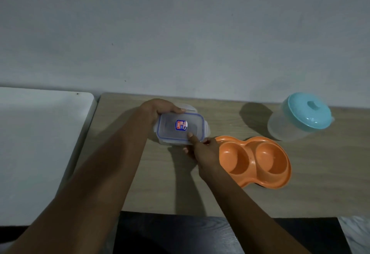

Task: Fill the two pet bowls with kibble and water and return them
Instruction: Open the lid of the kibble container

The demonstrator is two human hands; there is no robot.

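A clear plastic container (180, 128) with a blue-sealed clip lid and a blue label sits at the back middle of the wooden table (160, 189). My left hand (160, 108) grips its far left end. At its near right edge is my right hand (202, 149), with the index finger on the lid and the thumb at the side clip. An orange double pet bowl (258, 160) lies just right of that hand; both wells look empty. A clear jug (298, 120) with a teal lid stands at the back right. The container's contents cannot be made out.
A white surface (40, 143) adjoins the table on the left. A plain grey wall (180, 33) rises right behind the table. A dark floor or cabinet (200, 235) lies below the table's near edge.
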